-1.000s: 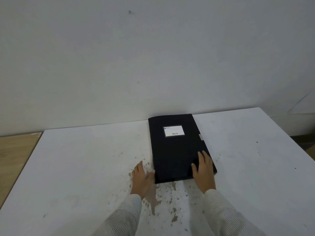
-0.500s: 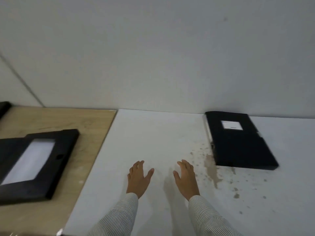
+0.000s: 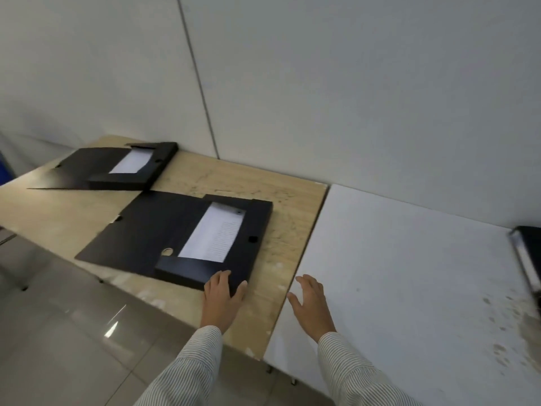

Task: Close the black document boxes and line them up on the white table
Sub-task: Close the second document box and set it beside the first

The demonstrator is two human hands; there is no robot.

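Observation:
Two black document boxes lie open on the wooden table (image 3: 292, 218), each with white paper inside and its lid flap spread to the left. The nearer open box (image 3: 251, 230) is in front of me; the farther open box (image 3: 158, 165) sits at the back left. My left hand (image 3: 221, 300) rests with spread fingers on the near right corner of the nearer box. My right hand (image 3: 311, 306) hovers open over the seam where the white table (image 3: 409, 273) begins, holding nothing. A closed black box (image 3: 530, 253) lies at the right edge of the view on the white table.
The wall runs close behind both tables. Grey floor tiles (image 3: 58, 332) show at the lower left beyond the wooden table's front edge. Brownish stains (image 3: 515, 326) mark the white table near the closed box. Something blue (image 3: 4, 171) is at the far left edge.
My view has swung left from the closed box to the wooden table. Both hands left the closed box and moved left; my left hand now touches the nearer open box.

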